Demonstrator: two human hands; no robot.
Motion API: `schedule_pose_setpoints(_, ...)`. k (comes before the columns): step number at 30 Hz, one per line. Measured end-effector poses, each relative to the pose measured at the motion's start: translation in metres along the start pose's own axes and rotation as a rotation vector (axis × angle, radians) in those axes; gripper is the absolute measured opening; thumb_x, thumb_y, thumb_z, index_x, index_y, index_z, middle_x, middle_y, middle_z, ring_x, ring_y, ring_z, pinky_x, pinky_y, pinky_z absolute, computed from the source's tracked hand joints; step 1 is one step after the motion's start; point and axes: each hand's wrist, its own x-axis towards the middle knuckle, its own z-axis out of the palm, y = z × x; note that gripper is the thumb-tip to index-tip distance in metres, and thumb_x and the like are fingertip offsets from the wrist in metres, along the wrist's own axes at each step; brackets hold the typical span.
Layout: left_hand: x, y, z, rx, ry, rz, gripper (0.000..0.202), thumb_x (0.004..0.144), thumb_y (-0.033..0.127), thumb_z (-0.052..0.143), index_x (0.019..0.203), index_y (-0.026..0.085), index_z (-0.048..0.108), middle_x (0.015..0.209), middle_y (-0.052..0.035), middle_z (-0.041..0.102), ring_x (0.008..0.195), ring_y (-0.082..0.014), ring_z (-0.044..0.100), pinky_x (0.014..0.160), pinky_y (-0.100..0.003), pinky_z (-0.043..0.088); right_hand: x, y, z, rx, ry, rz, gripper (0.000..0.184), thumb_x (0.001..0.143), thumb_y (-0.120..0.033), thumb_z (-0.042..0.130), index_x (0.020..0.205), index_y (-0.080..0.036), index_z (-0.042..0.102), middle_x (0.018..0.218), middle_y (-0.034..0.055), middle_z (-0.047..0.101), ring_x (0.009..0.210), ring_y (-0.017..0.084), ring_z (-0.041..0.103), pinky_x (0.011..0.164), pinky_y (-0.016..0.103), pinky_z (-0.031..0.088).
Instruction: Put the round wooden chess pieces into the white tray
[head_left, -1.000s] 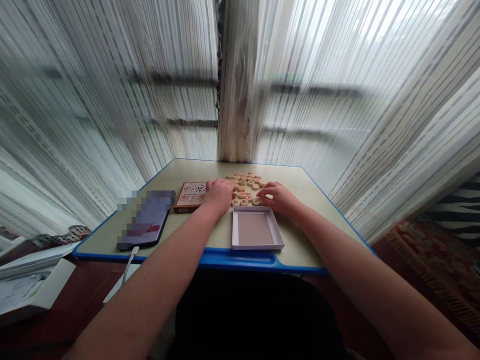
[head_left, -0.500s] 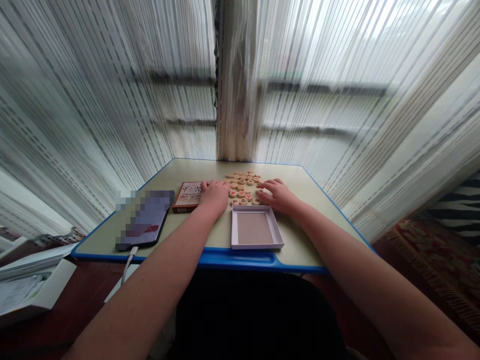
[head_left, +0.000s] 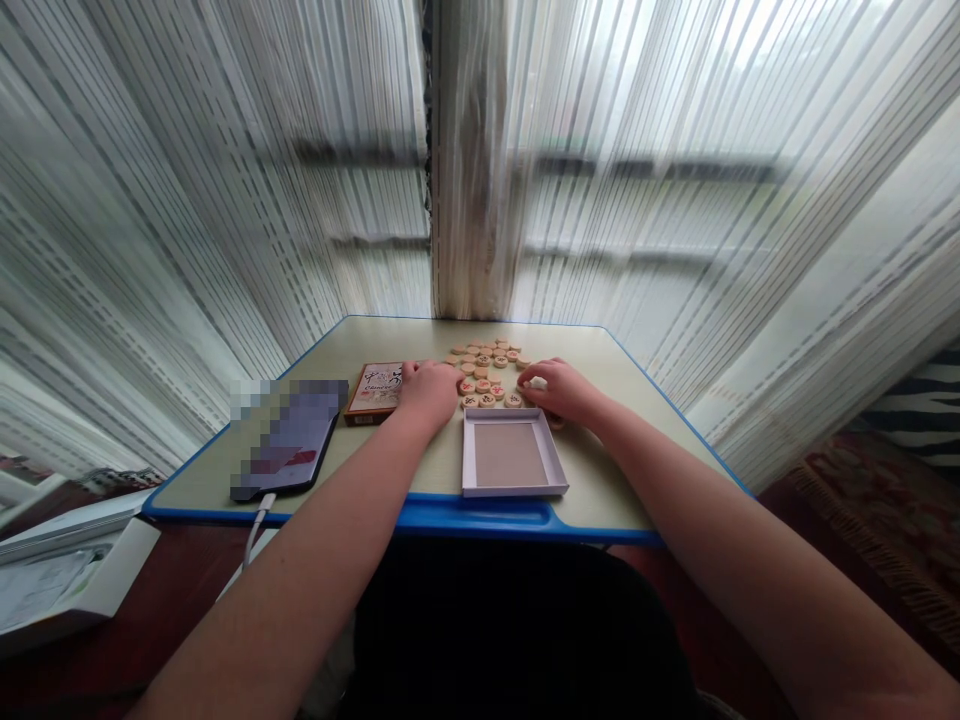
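Round wooden Chinese chess pieces (head_left: pixel 484 361) with red and dark characters lie in a loose cluster on the table. My left hand (head_left: pixel 431 390) is at the cluster's left side, fingers curled in and partly hidden by its back. Its fingertips are beside a red-marked piece (head_left: pixel 466 387). At the right side, the thumb and forefinger of my right hand (head_left: pixel 562 388) close around the edge of a piece that they mostly cover. Close to those fingers is a dark-marked piece (head_left: pixel 513 400). Nearer me lies a shallow open box tray (head_left: pixel 469 455), pale-walled with a brownish bottom.
A printed Chinese chess box lid (head_left: pixel 373 390) lies left of my left hand. Further left is a phone or tablet (head_left: pixel 300 440) with a white cable (head_left: pixel 259 520). The table has a blue edge (head_left: pixel 472 515). Sheer curtains (head_left: pixel 472 200) hang behind it.
My right hand's fingers have drawn closer together at the pieces. Several pieces on the right of the cluster have shifted slightly. My left hand has edged a little to the right.
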Motion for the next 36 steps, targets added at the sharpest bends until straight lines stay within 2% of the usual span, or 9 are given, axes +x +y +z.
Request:
schedule_pose_setpoints(6, 0.0, 0.001, 0.0, -0.003, 0.017, 0.001, 0.033, 0.079, 0.017, 0.04, 0.085, 0.029, 0.071, 0.104, -0.0034, 0.069, 0.104, -0.025, 0.052, 0.089, -0.046, 0.026, -0.003, -0.002, 0.0, 0.134, 0.041, 0.046, 0.033, 0.083, -0.024, 0.052, 0.116, -0.02, 0.056, 0.09, 0.0017, 0.071, 0.091, 0.019, 0.056, 0.081, 0.031, 0.044)
schedule_pose_setpoints(10, -0.001, 0.002, -0.001, 0.002, 0.012, -0.001, 0.033, 0.079, 0.018, 0.041, 0.086, 0.028, 0.071, 0.105, -0.0034, 0.069, 0.105, -0.0254, 0.052, 0.089, -0.046, 0.026, -0.002, -0.002, 0.002, 0.125, 0.043, 0.077, 0.027, 0.087, -0.02, 0.043, 0.104, -0.021, 0.064, 0.08, 0.0022, 0.069, 0.086, 0.016, 0.059, 0.081, 0.028, 0.043)
schedule_pose_setpoints(13, -0.002, 0.003, -0.003, 0.004, 0.009, -0.004, 0.033, 0.078, 0.017, 0.041, 0.087, 0.028, 0.07, 0.106, -0.0034, 0.069, 0.105, -0.0256, 0.051, 0.089, -0.046, 0.026, 0.001, 0.003, 0.003, 0.065, 0.044, 0.073, 0.027, 0.086, -0.02, 0.043, 0.094, -0.019, 0.069, 0.088, 0.0057, 0.068, 0.093, 0.019, 0.057, 0.086, 0.03, 0.042)
schedule_pose_setpoints(21, -0.001, 0.002, -0.002, -0.005, 0.008, -0.006, 0.033, 0.076, 0.016, 0.042, 0.086, 0.029, 0.071, 0.104, -0.0029, 0.069, 0.105, -0.0251, 0.051, 0.089, -0.046, 0.025, 0.006, 0.022, 0.008, 0.066, 0.243, 0.071, 0.038, 0.083, -0.012, 0.04, 0.108, -0.022, 0.067, 0.12, 0.0082, 0.057, 0.11, 0.023, 0.051, 0.1, 0.037, 0.038)
schedule_pose_setpoints(24, -0.001, 0.002, -0.002, -0.012, -0.002, -0.009, 0.034, 0.076, 0.016, 0.042, 0.086, 0.03, 0.071, 0.104, -0.0026, 0.069, 0.105, -0.0247, 0.051, 0.09, -0.046, 0.025, 0.008, 0.027, 0.01, 0.041, 0.143, 0.075, 0.043, 0.085, -0.016, 0.04, 0.124, -0.021, 0.057, 0.132, 0.0069, 0.052, 0.121, 0.025, 0.044, 0.106, 0.042, 0.032)
schedule_pose_setpoints(27, -0.001, 0.003, -0.002, -0.015, -0.007, -0.011, 0.033, 0.076, 0.016, 0.042, 0.085, 0.03, 0.071, 0.102, -0.0028, 0.07, 0.105, -0.0249, 0.051, 0.09, -0.046, 0.025, 0.009, 0.028, 0.011, 0.049, 0.032, 0.079, 0.041, 0.087, -0.019, 0.039, 0.123, -0.02, 0.058, 0.127, 0.0071, 0.056, 0.119, 0.024, 0.047, 0.105, 0.039, 0.034)
schedule_pose_setpoints(30, -0.002, 0.003, -0.003, -0.017, -0.006, -0.008, 0.033, 0.076, 0.015, 0.041, 0.082, 0.029, 0.071, 0.103, -0.003, 0.07, 0.105, -0.0246, 0.051, 0.089, -0.045, 0.025, 0.009, 0.028, 0.011, 0.06, 0.08, 0.112, 0.036, 0.084, -0.017, 0.042, 0.112, -0.019, 0.064, 0.118, 0.0089, 0.06, 0.112, 0.022, 0.052, 0.101, 0.036, 0.037)
schedule_pose_setpoints(33, -0.002, 0.004, -0.003, -0.019, -0.004, -0.007, 0.033, 0.076, 0.015, 0.041, 0.083, 0.028, 0.07, 0.103, -0.0035, 0.069, 0.104, -0.0246, 0.052, 0.089, -0.045, 0.025, 0.008, 0.028, 0.012, 0.099, 0.139, 0.091, 0.037, 0.083, -0.018, 0.045, 0.117, -0.019, 0.061, 0.123, 0.0093, 0.057, 0.113, 0.021, 0.052, 0.101, 0.035, 0.038)
schedule_pose_setpoints(36, -0.002, 0.004, -0.003, -0.022, -0.01, -0.011, 0.033, 0.076, 0.015, 0.042, 0.085, 0.029, 0.07, 0.103, -0.0031, 0.07, 0.105, -0.0245, 0.051, 0.089, -0.045, 0.025, 0.008, 0.028, 0.012, 0.111, 0.093, 0.029, 0.032, 0.085, -0.021, 0.046, 0.112, -0.02, 0.065, 0.122, 0.0068, 0.06, 0.112, 0.02, 0.053, 0.102, 0.035, 0.036)
